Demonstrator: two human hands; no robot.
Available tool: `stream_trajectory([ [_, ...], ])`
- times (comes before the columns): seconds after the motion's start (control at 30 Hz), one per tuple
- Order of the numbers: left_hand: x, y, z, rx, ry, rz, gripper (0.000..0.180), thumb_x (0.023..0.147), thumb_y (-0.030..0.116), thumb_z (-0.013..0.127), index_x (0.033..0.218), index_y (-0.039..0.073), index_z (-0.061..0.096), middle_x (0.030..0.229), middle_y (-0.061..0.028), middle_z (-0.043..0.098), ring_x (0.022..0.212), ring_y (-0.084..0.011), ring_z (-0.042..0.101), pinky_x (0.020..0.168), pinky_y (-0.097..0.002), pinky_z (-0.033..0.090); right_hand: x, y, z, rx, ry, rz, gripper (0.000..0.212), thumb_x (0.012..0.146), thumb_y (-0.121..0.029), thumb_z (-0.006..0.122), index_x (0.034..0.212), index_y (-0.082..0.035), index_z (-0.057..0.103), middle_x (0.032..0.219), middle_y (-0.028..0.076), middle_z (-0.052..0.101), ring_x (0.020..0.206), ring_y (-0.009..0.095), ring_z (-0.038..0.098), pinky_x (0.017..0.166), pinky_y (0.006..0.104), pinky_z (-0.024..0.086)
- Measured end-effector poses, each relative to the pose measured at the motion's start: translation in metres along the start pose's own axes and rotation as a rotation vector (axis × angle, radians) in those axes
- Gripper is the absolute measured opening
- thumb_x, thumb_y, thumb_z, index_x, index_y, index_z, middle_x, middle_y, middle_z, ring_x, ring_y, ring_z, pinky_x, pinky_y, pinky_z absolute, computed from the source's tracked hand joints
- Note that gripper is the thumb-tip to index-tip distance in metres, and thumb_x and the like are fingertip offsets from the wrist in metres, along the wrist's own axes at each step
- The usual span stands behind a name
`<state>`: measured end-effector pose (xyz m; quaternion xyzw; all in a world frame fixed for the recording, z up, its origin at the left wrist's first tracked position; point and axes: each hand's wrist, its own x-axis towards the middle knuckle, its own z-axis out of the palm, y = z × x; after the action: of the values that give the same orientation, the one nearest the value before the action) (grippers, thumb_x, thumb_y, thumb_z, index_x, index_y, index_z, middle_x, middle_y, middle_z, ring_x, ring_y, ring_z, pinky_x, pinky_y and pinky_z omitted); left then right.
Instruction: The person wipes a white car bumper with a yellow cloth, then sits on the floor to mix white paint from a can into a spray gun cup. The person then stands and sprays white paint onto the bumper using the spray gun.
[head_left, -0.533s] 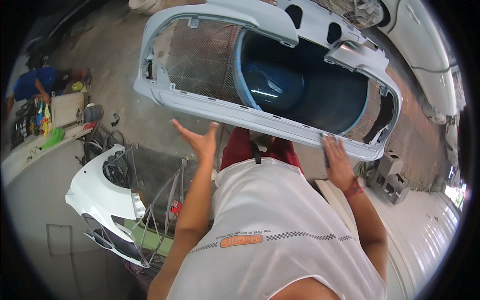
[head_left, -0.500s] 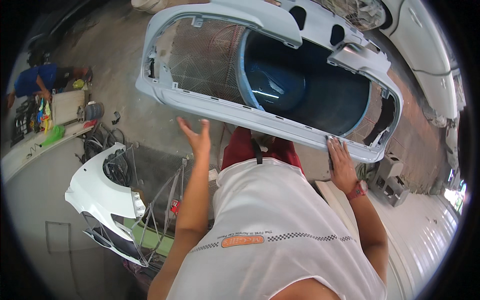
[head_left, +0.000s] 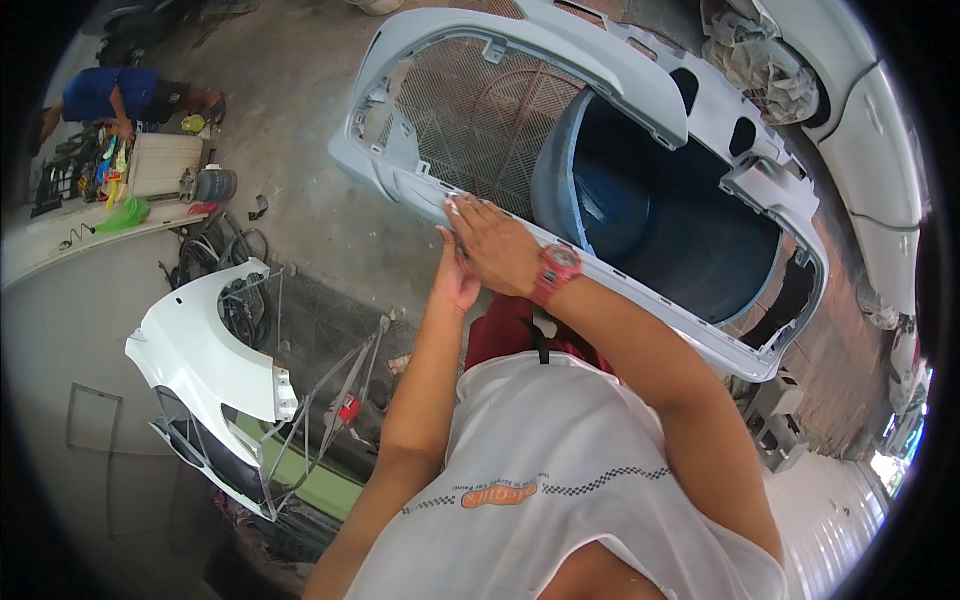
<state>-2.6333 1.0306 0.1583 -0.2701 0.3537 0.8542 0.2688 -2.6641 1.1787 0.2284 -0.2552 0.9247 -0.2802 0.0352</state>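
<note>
A light grey car bumper shell [head_left: 366,158] lies tilted in front of me, its large openings facing up. My right hand [head_left: 495,248], with a red watch [head_left: 561,268] at the wrist, lies flat along the bumper's near edge, left of its middle. Its fingers are stretched out and close together. Whether a thin sheet is under them I cannot tell. Just below it is my left hand [head_left: 459,284], thumb stretched up near the bumper edge and the other fingers partly hidden behind my right hand. A blue drum [head_left: 556,180] shows through and beneath the bumper's openings.
A white fender [head_left: 205,335] rests on a metal-tube stand [head_left: 335,385] at my left. Farther left, a person in a blue top [head_left: 108,95] is near a cluttered surface. White car bodywork [head_left: 868,130] stands at the far right, and a grey bracket-like part [head_left: 778,420] lies near it.
My right hand has slid leftward along the bumper's near edge, from its right part to beside my left hand. The view has shifted, and the bumper appears farther right and more slanted.
</note>
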Motion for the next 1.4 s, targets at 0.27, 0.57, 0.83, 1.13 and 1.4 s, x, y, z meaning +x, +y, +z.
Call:
stream_trajectory([
  [0.27, 0.009, -0.002, -0.012, -0.036, -0.067, -0.041, 0.087, 0.104, 0.077, 0.045, 0.170, 0.022, 0.033, 0.172, -0.0073, 0.041, 0.159, -0.0272, 0.038, 0.129, -0.0494, 0.032, -0.086, -0.003, -0.058, -0.055, -0.149, 0.090, 0.074, 0.088, -0.009, 0.067, 0.157, 0.009, 0.046, 0.162, 0.030, 0.048, 0.156, 0.041, 0.043, 0.129, 0.0503, 0.034],
  [0.57, 0.013, -0.011, -0.029, 0.083, -0.110, 0.042, 0.086, 0.104, 0.073, 0.051, 0.166, 0.015, 0.039, 0.164, -0.0060, 0.050, 0.150, -0.0237, 0.049, 0.126, -0.0463, 0.039, 0.052, -0.025, 0.048, -0.075, 0.041, 0.152, 0.068, 0.098, -0.018, 0.054, 0.160, 0.008, 0.044, 0.164, 0.029, 0.046, 0.155, 0.040, 0.043, 0.130, 0.0503, 0.031],
  [0.83, 0.009, 0.000, -0.011, -0.036, -0.036, -0.001, 0.094, 0.095, 0.076, 0.063, 0.167, 0.020, 0.038, 0.172, -0.0067, 0.041, 0.161, -0.0295, 0.034, 0.125, -0.0727, 0.028, -0.198, -0.004, -0.056, -0.079, 0.055, 0.457, 0.067, 0.097, -0.014, 0.062, 0.160, 0.004, 0.046, 0.163, 0.025, 0.049, 0.157, 0.038, 0.043, 0.133, 0.0524, 0.029],
  [1.13, 0.013, 0.005, -0.004, 0.039, 0.017, 0.029, 0.105, 0.090, 0.078, 0.069, 0.168, 0.019, 0.033, 0.173, -0.0079, 0.036, 0.160, -0.0329, 0.034, 0.125, -0.0771, 0.026, -0.417, 0.025, -0.122, -0.275, 0.217, 0.953, 0.067, 0.092, -0.015, 0.072, 0.154, 0.003, 0.052, 0.157, 0.025, 0.054, 0.152, 0.041, 0.046, 0.131, 0.0555, 0.030],
  [1.4, 0.020, 0.014, -0.005, 0.069, 0.109, -0.018, 0.104, 0.092, 0.072, 0.074, 0.168, 0.015, 0.032, 0.171, -0.0076, 0.038, 0.159, -0.0319, 0.036, 0.123, -0.0787, 0.026, -0.193, 0.014, -0.037, 0.097, 0.120, 0.360, 0.072, 0.101, -0.037, 0.071, 0.154, 0.007, 0.052, 0.160, 0.024, 0.054, 0.156, 0.036, 0.044, 0.131, 0.0500, 0.032],
])
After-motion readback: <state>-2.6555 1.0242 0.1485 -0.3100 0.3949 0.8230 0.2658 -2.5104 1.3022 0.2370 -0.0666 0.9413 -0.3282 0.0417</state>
